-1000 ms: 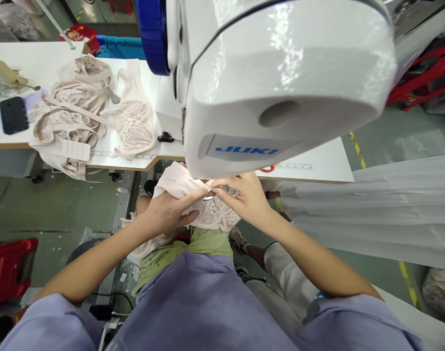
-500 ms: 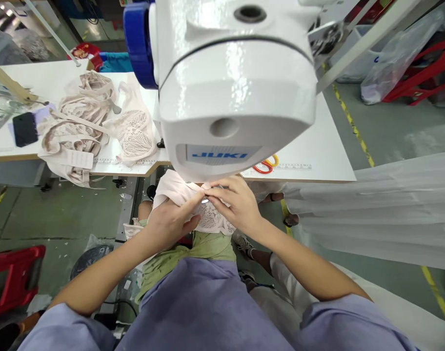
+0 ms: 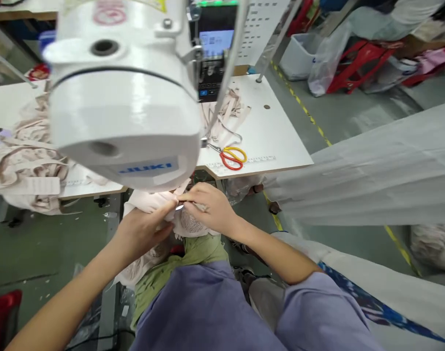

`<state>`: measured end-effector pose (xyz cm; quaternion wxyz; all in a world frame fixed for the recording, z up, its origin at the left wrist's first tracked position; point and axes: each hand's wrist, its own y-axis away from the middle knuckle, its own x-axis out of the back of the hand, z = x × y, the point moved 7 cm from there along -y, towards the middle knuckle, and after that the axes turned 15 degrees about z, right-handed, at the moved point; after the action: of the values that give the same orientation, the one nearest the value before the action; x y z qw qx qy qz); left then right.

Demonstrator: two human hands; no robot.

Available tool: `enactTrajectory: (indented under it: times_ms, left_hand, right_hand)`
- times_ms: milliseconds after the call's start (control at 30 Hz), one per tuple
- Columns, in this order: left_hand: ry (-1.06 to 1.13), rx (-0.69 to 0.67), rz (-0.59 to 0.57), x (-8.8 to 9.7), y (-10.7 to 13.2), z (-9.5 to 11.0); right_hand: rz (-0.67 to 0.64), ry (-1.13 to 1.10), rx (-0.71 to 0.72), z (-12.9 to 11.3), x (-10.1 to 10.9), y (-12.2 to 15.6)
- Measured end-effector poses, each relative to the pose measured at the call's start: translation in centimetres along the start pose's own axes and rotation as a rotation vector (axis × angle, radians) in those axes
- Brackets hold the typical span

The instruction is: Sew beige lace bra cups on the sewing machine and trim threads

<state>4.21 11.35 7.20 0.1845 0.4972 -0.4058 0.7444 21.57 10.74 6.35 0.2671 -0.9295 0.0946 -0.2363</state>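
Note:
A pale pink lace bra (image 3: 191,225) lies over my lap, just below the front of the sewing machine (image 3: 127,117). My left hand (image 3: 144,231) is closed on its smooth fabric, thumb pointing toward the right hand. With fingertips pinched together, my right hand (image 3: 211,208) grips the bra at the same spot, so the two hands nearly touch. Between them shows a small shiny piece that I cannot identify. More lace fabric hangs by my left forearm. The machine's head hides the needle area.
Scissors (image 3: 232,157) with red and yellow handles lie on the white table (image 3: 281,141). Loose straps (image 3: 230,112) sit behind them, and a pile of beige bras (image 3: 28,151) is at the left. White sheeting (image 3: 372,170) hangs at the right, and a control screen (image 3: 215,44) stands behind the machine.
My view has swung to the right, bringing the screen, straps and whole scissors into sight. Both hands keep their hold on the bra, with the right fingers slightly shifted.

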Motion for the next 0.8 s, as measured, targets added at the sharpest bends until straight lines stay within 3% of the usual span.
enactTrajectory:
  times_ms: [100,133,200,300,567,800]
  left_hand:
    - [-0.030,0.097,-0.051,0.1,0.0,0.9]
    - [-0.038,0.131,-0.060,0.2,0.0,1.1]
    - [-0.044,0.193,-0.070,0.3,0.1,1.6]
    - [-0.043,0.270,-0.069,0.3,0.4,2.3]
    - [-0.097,0.436,-0.035,-0.8,0.8,2.7]
    - [-0.113,0.479,-0.057,-0.9,0.2,2.2]
  right_hand:
    - [0.044,-0.367,-0.468,3.0,-1.1,1.2]
    - [0.066,-0.458,-0.572,3.8,-1.6,1.4]
    - [0.117,-0.523,-0.640,4.8,-2.6,0.9]
    - [0.186,-0.392,-0.543,5.0,-3.2,-1.1]
    - [0.157,-0.040,-0.216,4.5,-4.0,-4.3]
    - [0.112,0.042,-0.149,5.1,-4.8,-4.8]
